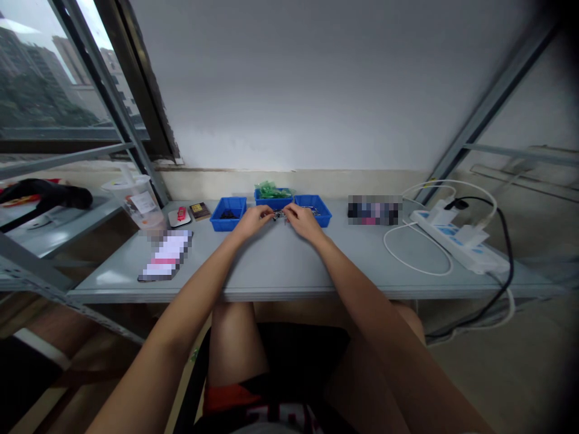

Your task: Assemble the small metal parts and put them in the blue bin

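Before us a grey surface [289,265] meets a plain wall beside a window [54,78]. Our left hand [253,221] and right hand [304,220] meet, fingers pinched on small metal parts [280,215] just before three blue bins [228,214]; a power strip [456,240] lies right

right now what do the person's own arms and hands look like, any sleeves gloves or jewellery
Both arms are bare from the lower edge of the picture to the fingertips: no sleeves show. The left hand and the right hand wear no gloves. No watch, band or bracelet shows on either wrist. The hands are too small in the head view to tell whether any ring is worn.
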### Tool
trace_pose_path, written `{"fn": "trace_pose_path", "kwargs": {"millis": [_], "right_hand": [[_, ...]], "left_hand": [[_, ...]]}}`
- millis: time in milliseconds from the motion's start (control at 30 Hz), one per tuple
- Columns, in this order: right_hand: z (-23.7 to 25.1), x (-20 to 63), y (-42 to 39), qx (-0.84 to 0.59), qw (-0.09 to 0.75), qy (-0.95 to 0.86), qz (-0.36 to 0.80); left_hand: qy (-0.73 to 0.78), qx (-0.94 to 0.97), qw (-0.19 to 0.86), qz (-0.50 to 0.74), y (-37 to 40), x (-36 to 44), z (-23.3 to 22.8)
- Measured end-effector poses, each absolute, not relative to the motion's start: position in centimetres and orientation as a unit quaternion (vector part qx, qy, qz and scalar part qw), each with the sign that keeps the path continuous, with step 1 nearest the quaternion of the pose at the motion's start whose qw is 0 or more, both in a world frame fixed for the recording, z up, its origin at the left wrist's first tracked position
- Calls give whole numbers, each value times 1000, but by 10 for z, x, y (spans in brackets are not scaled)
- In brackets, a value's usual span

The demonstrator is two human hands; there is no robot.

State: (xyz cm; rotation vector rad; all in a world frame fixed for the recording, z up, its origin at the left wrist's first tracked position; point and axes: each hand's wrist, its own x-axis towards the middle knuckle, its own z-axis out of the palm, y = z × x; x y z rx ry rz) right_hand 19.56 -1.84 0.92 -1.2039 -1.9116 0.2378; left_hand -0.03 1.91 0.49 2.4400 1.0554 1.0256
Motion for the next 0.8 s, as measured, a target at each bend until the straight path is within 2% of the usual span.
{"fn": "trace_pose_path", "kwargs": {"millis": [367,667,800], "right_hand": [[11,196,-19,-483,424,-758,112],[3,193,-19,-468,325,-808,150],[2,193,-17,-467,329,-811,127]], "left_hand": [[369,850,144,347,18,0,8],[334,836,138,413,16,2,10],[342,839,126,404,18,1,9]]}}
